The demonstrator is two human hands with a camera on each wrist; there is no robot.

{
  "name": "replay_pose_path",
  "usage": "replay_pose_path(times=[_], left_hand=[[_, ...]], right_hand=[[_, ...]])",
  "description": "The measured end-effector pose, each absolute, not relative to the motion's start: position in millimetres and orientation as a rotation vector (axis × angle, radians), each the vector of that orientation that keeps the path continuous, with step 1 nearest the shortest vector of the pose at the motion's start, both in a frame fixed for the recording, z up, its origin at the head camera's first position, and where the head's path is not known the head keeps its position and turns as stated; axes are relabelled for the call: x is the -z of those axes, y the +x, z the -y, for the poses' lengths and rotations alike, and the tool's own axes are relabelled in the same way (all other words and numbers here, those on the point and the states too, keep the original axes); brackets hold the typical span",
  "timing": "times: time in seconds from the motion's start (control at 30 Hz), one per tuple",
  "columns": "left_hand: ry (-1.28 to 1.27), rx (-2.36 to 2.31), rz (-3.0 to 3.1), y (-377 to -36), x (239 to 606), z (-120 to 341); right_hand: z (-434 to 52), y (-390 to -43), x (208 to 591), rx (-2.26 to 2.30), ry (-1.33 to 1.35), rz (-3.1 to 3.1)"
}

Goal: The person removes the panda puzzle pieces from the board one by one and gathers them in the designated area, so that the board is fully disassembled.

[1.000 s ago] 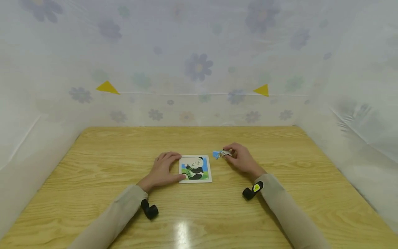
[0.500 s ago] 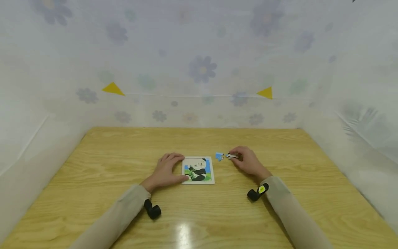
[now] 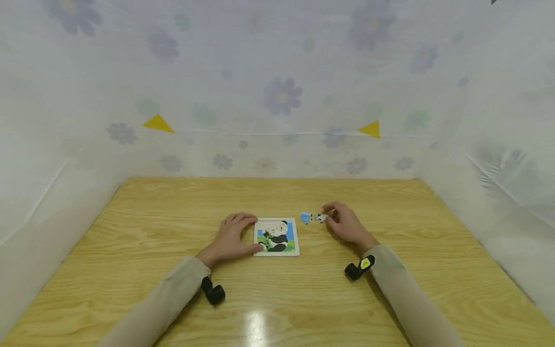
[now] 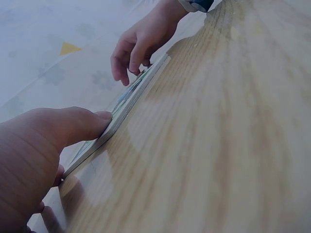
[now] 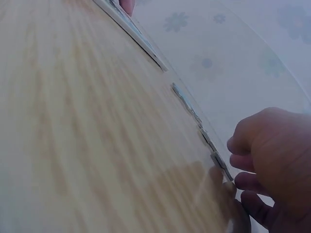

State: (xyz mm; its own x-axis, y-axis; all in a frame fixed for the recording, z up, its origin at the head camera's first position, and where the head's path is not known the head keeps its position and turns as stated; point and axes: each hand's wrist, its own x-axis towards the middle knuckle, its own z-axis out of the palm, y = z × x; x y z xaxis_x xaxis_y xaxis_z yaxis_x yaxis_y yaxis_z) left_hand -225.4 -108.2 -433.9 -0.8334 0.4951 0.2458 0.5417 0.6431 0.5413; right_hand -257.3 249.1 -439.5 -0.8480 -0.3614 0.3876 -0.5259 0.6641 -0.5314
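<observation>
A square panda jigsaw puzzle (image 3: 279, 238) in a pale frame lies flat on the table. My left hand (image 3: 232, 238) holds it at the left side, thumb at the near corner and fingertips at the far one. In the left wrist view the thumb (image 4: 87, 126) presses on the frame's edge. To the puzzle's right lie a blue jigsaw piece (image 3: 305, 218) and a black-and-white piece (image 3: 321, 218). My right hand (image 3: 347, 225) is just right of the black-and-white piece, fingers loosely bent and parted. The right wrist view shows the pieces (image 5: 186, 103) edge-on, in a line beside the fingers.
The wood-grain table (image 3: 277, 294) extends around both hands. White flower-patterned sheeting (image 3: 282, 149) surrounds it at the back and sides, with two yellow triangles (image 3: 370, 129) on the back sheet. Each wrist carries a small black camera (image 3: 355, 270).
My right hand has drawn the black-and-white piece rightward from the blue piece, then loosened its fingers from it. The head view has shifted slightly. My left hand has stayed on the puzzle.
</observation>
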Motion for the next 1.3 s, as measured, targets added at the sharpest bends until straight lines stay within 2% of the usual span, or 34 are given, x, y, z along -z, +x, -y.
replay_pose_path(times=[0.2, 0.87, 1.3], left_hand=[[-0.869, 0.944, 2.782, -228.6, 435.2, 108.3], [-0.865, 0.912, 2.777, -226.6, 437.0, 107.4], [-0.85, 0.923, 2.776, -226.0, 435.8, 106.5]], right_hand=[[-238.9, -258.2, 436.9, -0.93, 0.685, 2.652], [-194.1, -262.3, 430.4, -0.948, 1.059, 2.65], [-175.3, -260.2, 420.1, -0.743, 1.217, 2.763]])
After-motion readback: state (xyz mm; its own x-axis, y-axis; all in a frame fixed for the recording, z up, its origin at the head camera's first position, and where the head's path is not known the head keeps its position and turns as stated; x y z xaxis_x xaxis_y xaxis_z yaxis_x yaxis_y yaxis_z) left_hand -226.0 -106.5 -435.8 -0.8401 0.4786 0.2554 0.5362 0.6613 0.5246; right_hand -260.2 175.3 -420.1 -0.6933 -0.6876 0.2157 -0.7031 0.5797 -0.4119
